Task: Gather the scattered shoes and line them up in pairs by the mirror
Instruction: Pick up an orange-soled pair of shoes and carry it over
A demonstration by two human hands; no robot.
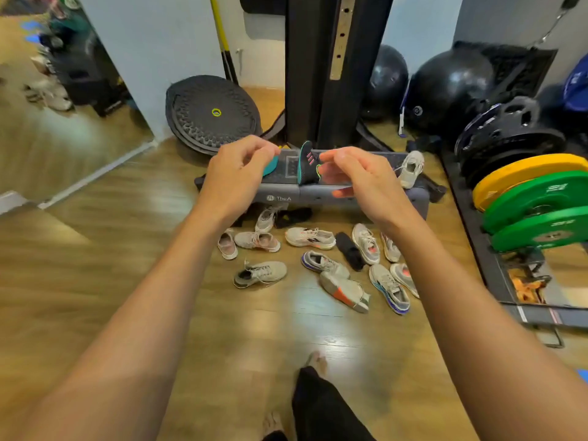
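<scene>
Several pale sneakers [310, 237] lie scattered on the wood floor in front of a low grey bench [318, 195]. A grey one [259, 274] lies nearest the left, and one with an orange heel [345, 291] lies on its side. On the bench stand a black shoe with a teal sole [307, 163], a second teal-soled shoe [270, 165] half hidden by my left hand, and a white sneaker [410, 168] at the right end. My left hand [241, 173] and right hand [359, 176] hover in the air before the bench, fingers loosely curled, holding nothing. The mirror [63, 106] stands at the left.
A black machine column [331, 68] rises behind the bench, with a round balance disc [213, 113] to its left. Black exercise balls [445, 87] and a rack of yellow and green weight plates [534, 198] fill the right. My bare foot [315, 361] stands on the floor below.
</scene>
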